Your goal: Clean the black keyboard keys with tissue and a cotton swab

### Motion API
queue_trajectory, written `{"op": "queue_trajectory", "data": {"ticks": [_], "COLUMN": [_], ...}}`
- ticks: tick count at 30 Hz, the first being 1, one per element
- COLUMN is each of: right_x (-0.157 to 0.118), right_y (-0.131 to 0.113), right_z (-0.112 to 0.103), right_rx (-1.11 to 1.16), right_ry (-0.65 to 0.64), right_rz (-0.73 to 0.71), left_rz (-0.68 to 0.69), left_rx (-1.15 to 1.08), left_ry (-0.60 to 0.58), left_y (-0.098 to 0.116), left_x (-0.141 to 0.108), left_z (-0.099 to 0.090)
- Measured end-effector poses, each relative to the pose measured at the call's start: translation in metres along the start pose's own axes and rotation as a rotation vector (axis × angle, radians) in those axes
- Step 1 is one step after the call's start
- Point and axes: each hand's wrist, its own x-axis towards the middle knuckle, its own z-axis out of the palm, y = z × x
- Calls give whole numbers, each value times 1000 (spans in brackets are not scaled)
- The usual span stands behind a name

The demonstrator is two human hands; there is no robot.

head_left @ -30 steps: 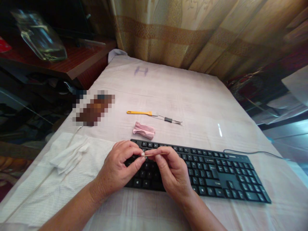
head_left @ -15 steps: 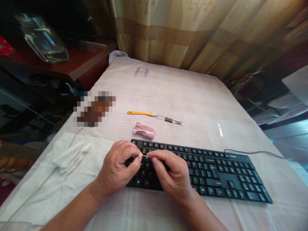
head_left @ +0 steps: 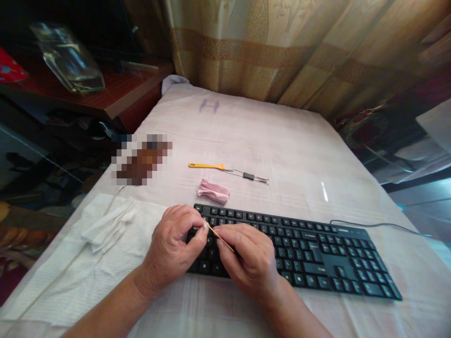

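Note:
My right hand (head_left: 252, 256) pinches a thin wooden stick (head_left: 221, 238) between thumb and fingers, with the stick slanting up to the left. At its upper end is a small white tuft (head_left: 206, 226), which looks like cotton, and my left hand (head_left: 178, 244) is closed on it with thumb and forefinger. Both hands are held over the left half of a black keyboard (head_left: 331, 263), hiding several of its keys. Whether my hands rest on the keys I cannot tell.
Beyond the keyboard lie a folded pink cloth (head_left: 213, 191), a yellow-handled brush (head_left: 206, 165) and a wire tool with a dark grip (head_left: 248, 176). White paper towel (head_left: 137, 253) with a crumpled white tissue (head_left: 109, 227) is at left. A glass jar (head_left: 75, 70) stands on the side table.
The stick has turned from nearly level to a slant, its right end now lower. My right fingers have shifted along with it, while my left hand keeps its pinch.

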Motion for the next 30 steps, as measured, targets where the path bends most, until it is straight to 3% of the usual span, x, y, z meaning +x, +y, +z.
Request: {"op": "queue_trajectory", "data": {"ticks": [6,11,13,18,22,27,30], "right_x": [0,-2,-3,0,3,0,-1], "right_y": [1,0,-2,-6,-4,-1,-3], "right_z": [-2,0,-1,-4,-4,-2,-4], "right_rx": [-25,97,181,578,805,793,634], "right_ry": [35,15,22,-39,-82,100,132], "right_rz": [46,50,176,656,828,841,694], "left_rz": [15,32,26,11,31,-6,-52], "left_rx": [-10,-50,-130,-340,-395,-382,-371], "left_ry": [-48,-61,-99,-202,-245,-240,-221], "left_y": [-1,-2,-2,-3,-3,-5,-6], "left_x": [-1,-2,-2,-2,-1,-3,-2], "left_z": [0,1,1,-3,-5,-5,-4]}}
